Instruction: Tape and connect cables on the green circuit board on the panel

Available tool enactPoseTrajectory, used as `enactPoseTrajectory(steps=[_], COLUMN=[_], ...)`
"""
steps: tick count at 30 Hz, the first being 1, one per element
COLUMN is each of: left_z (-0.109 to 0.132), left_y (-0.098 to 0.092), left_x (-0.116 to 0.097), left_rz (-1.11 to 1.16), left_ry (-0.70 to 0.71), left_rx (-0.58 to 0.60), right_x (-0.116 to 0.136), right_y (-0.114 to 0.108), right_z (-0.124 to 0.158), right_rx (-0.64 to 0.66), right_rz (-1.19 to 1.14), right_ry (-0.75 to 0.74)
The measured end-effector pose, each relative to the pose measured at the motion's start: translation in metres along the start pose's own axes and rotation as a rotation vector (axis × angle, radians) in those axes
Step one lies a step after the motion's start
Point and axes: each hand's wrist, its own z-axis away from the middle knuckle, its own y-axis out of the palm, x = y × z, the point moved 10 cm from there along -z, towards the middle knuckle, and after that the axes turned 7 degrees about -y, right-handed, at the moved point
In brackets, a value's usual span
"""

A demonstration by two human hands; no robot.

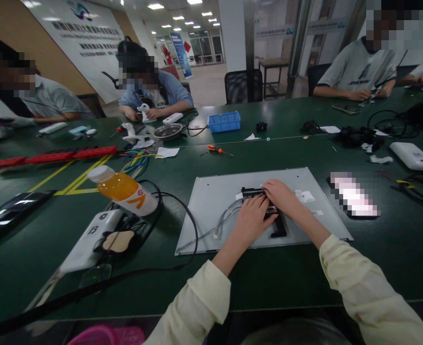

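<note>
A flat light-grey panel (pixel 206 206) lies on the green table in front of me. On it rests a black frame-like part (pixel 279 227) with thin grey cables (pixel 223 219) running off its left side. My left hand (pixel 255 215) lies over the part's front left, fingers closed on it and thumb pointing right. Just beyond, my right hand (pixel 280 195) has its fingers bent over the part's upper right edge. The two hands nearly touch and hide the part's middle. What exactly this part is, I cannot make out.
Left of the panel stand an orange drink bottle (pixel 127 191), a white power bank (pixel 92 239) and a black cable (pixel 193 225). A phone (pixel 355 195) lies to the right. Farther back are an orange screwdriver (pixel 215 149) and a blue basket (pixel 224 122). Several people sit around the table.
</note>
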Motion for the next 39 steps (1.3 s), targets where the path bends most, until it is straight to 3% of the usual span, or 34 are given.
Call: enactPoseTrajectory(steps=[6, 9, 15, 18, 24, 30, 34, 39], left_z=[0.0, 0.001, 0.002, 0.001, 0.001, 0.001, 0.002, 0.004], left_y=[-0.001, -0.003, -0.005, -0.008, -0.02, -0.03, -0.035, -0.044], left_x=[-0.001, -0.001, 0.0, 0.001, 0.005, 0.011, 0.013, 0.016], left_rz=[-0.003, 0.003, 0.027, 0.046, 0.08, 0.1, 0.141, 0.203], left_ry=[0.016, 0.021, 0.008, -0.013, -0.031, -0.05, -0.046, -0.048], left_rx=[-0.009, -0.011, -0.011, -0.036, -0.099, -0.161, -0.201, -0.261], right_x=[-0.006, -0.023, -0.079, -0.091, -0.095, -0.099, -0.086, -0.049], right_y=[-0.014, -0.029, -0.041, -0.037, -0.026, -0.04, -0.047, -0.032], right_z=[0.007, 0.021, 0.064, 0.077, 0.083, 0.092, 0.096, 0.097], right_rx=[-0.122, -0.158, -0.094, -0.033, 0.081, 0.072, 0.033, 0.149], right_rz=[-0.086, -0.103, -0.13, -0.198, -0.225, -0.221, -0.515, -0.958], right_ry=[0.014, 0.054, 0.213, 0.258, 0.321, 0.438, 0.482, 0.477])
